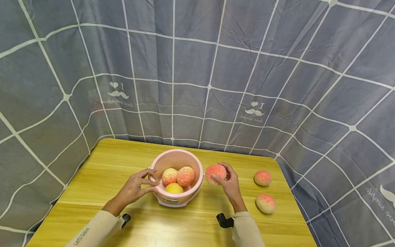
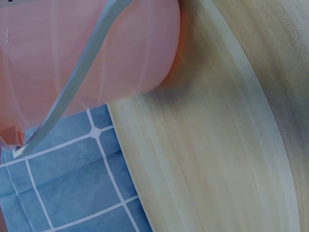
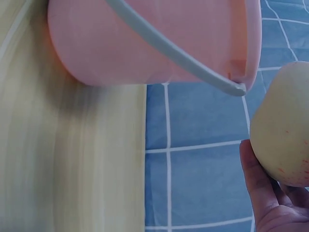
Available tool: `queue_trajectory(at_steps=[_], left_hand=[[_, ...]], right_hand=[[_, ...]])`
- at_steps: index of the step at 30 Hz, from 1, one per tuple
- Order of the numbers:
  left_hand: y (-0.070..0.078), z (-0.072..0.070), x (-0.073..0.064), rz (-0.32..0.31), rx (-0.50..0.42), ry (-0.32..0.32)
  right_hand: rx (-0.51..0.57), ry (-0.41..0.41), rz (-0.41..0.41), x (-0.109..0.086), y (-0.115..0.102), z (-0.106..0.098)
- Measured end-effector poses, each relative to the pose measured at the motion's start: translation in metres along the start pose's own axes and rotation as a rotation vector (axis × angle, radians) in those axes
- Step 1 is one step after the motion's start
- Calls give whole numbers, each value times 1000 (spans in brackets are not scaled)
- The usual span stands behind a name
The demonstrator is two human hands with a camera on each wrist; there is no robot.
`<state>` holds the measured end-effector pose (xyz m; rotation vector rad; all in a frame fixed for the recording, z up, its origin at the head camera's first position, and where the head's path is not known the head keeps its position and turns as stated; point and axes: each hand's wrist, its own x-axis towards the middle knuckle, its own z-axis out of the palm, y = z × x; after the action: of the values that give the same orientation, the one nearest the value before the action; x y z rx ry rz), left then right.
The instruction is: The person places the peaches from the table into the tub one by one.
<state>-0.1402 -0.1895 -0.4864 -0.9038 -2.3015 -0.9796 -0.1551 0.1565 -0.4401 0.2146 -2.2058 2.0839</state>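
Observation:
A pink bucket [image 1: 177, 153] stands on the table, its white handle [image 3: 169, 50] hanging down. Inside lie a yellow-and-red peach [image 1: 169, 176], a redder peach [image 1: 185, 176] and a plain yellow round fruit [image 1: 174, 188]. My left hand [image 1: 135, 185] grips the bucket's left rim with fingers and thumb; in the left wrist view the bucket's side [image 2: 96, 58] shows, but hardly any of the hand. Just right of the bucket, my right hand [image 1: 229, 181] holds a red-speckled peach [image 1: 215, 173] above the table. The right wrist view shows that peach's pale side [image 3: 285, 125] against the fingers.
Two more peaches lie on the right of the table, one farther back [image 1: 263, 178] and one nearer [image 1: 265, 203]. The wooden table [image 1: 123, 156] ends at a grey-blue checked curtain [image 1: 191, 103] behind and at both sides. Black straps cross both sleeves' wrists.

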Motion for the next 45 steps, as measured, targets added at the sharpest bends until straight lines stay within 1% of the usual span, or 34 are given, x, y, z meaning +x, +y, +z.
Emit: queue_trajectory(at_steps=[3,8,10,16,24,35,42,45], left_hand=[[0,0,0,-8,0,0],[0,1,0,-14,-12,8],[0,1,1,-7,-12,11],[-2,0,2,20,-10,14],[-1,0,3,17,-12,19],[-2,1,3,21,-38,41],[-2,0,3,27,-46,45],[-2,1,3,33,-48,44]], right_hand=[[-1,-10,5,4,-1,3],[-12,-14,4,15,16,4],[-8,-15,-1,19,23,5],[10,-44,3,25,18,11],[20,-82,-6,30,11,24],[-37,-126,-9,39,3,37],[-36,-181,-13,47,1,44],[-44,-215,-38,49,2,48]])
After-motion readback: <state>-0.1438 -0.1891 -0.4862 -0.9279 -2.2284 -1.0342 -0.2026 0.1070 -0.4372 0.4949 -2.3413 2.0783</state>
